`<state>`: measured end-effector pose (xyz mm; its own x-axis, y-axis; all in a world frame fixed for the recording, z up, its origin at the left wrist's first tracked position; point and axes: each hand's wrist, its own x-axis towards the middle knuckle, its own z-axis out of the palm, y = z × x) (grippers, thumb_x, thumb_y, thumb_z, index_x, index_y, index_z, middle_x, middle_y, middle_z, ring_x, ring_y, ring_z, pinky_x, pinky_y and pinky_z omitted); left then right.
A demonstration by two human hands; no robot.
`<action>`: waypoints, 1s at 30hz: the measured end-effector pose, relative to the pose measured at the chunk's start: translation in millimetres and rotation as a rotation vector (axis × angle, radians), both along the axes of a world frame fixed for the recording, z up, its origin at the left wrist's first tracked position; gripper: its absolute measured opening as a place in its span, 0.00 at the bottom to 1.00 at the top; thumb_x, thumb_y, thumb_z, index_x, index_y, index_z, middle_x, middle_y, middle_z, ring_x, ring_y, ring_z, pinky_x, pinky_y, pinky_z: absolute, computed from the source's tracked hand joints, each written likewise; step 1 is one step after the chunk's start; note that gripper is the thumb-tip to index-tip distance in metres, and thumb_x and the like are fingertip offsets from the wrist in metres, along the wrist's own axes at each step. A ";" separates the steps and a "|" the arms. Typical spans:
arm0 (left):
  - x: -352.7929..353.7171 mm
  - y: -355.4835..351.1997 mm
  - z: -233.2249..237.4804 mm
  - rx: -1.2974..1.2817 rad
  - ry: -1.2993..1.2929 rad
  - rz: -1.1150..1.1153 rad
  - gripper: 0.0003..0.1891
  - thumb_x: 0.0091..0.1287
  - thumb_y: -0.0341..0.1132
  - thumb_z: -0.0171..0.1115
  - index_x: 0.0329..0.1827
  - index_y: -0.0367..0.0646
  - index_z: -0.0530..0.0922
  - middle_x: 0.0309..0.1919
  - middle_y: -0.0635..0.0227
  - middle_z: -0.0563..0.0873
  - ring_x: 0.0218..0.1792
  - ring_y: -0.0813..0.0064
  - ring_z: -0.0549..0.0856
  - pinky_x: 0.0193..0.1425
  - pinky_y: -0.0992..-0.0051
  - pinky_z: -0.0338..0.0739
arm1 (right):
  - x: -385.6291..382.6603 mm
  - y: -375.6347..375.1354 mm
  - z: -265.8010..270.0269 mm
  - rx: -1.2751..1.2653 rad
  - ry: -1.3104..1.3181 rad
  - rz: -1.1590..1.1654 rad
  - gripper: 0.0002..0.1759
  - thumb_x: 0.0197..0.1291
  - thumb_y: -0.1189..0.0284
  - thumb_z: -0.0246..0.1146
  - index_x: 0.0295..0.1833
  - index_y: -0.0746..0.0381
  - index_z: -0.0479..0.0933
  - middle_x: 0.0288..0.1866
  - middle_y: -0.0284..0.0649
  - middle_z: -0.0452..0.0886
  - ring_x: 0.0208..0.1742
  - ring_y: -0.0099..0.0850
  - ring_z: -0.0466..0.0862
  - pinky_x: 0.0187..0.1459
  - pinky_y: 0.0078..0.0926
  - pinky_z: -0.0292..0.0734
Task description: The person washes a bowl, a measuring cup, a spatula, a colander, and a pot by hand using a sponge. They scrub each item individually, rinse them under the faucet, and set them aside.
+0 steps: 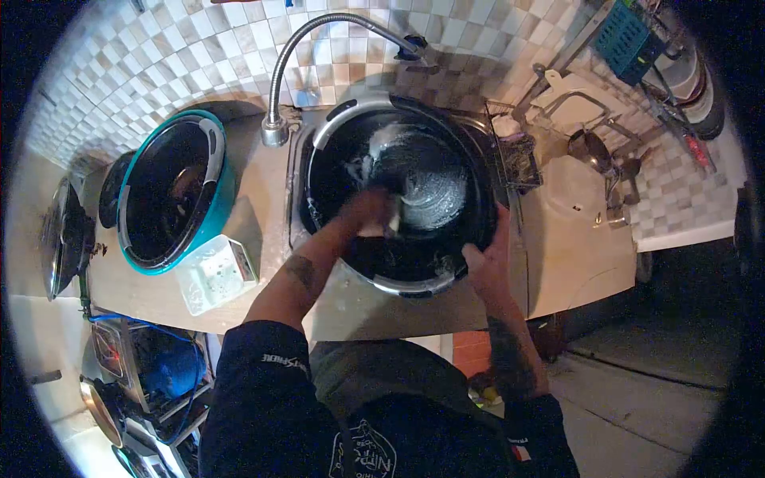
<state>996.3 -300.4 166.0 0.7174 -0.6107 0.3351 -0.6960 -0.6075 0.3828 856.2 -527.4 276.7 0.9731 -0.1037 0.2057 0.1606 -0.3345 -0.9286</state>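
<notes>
"Between the left hand [366, 212] and the right hand [488, 261], what is sitting?"
"A black basin [398, 286] with a partly silver rim; white suds [440, 193] are lying inside, just beyond the left hand"
"How are the hands working?"
"The right is clasping the rim beside it, thumb over the edge; the left is reaching down inside, blurring, so I cannot tell how far it is closing or whether it is gripping the pale patch by its fingers"
"Farther left of both?"
"A teal tub [226, 191] is standing beside a clear container [209, 287]"
</notes>
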 end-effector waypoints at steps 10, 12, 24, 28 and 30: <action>-63.9 -7.8 14.8 0.151 0.292 -0.321 0.20 0.63 0.40 0.63 0.59 0.48 0.80 0.58 0.52 0.80 0.61 0.48 0.77 0.66 0.54 0.70 | -32.8 3.2 2.8 0.427 0.356 -0.100 0.42 0.42 0.81 0.55 0.71 0.65 0.62 0.59 0.44 0.76 0.60 0.36 0.77 0.64 0.34 0.71; -74.2 30.7 -20.5 0.272 0.216 -0.272 0.19 0.65 0.38 0.60 0.59 0.47 0.80 0.60 0.52 0.81 0.62 0.50 0.78 0.68 0.56 0.70 | -44.0 1.1 -44.3 0.281 0.309 -0.182 0.41 0.44 0.82 0.54 0.71 0.66 0.62 0.59 0.45 0.76 0.60 0.36 0.77 0.64 0.34 0.71; -58.9 43.1 -27.8 0.441 0.712 -0.011 0.20 0.71 0.34 0.54 0.65 0.46 0.77 0.60 0.50 0.82 0.57 0.55 0.84 0.65 0.60 0.75 | -49.7 19.1 -35.2 0.295 0.081 0.021 0.45 0.46 0.84 0.55 0.76 0.67 0.58 0.67 0.47 0.73 0.67 0.38 0.73 0.73 0.34 0.61; -67.0 31.5 -9.3 0.298 0.625 0.171 0.20 0.69 0.33 0.54 0.64 0.45 0.77 0.59 0.49 0.82 0.57 0.54 0.83 0.64 0.59 0.75 | -47.4 24.3 -41.1 0.478 0.107 0.040 0.47 0.44 0.84 0.56 0.77 0.68 0.56 0.71 0.47 0.69 0.71 0.38 0.70 0.74 0.33 0.58; -122.6 48.3 -47.5 0.189 0.556 0.003 0.19 0.68 0.32 0.55 0.63 0.43 0.78 0.58 0.49 0.82 0.56 0.53 0.83 0.62 0.58 0.75 | -49.0 26.2 -34.3 0.609 0.136 0.035 0.48 0.43 0.83 0.57 0.77 0.68 0.56 0.72 0.47 0.68 0.72 0.37 0.69 0.75 0.33 0.58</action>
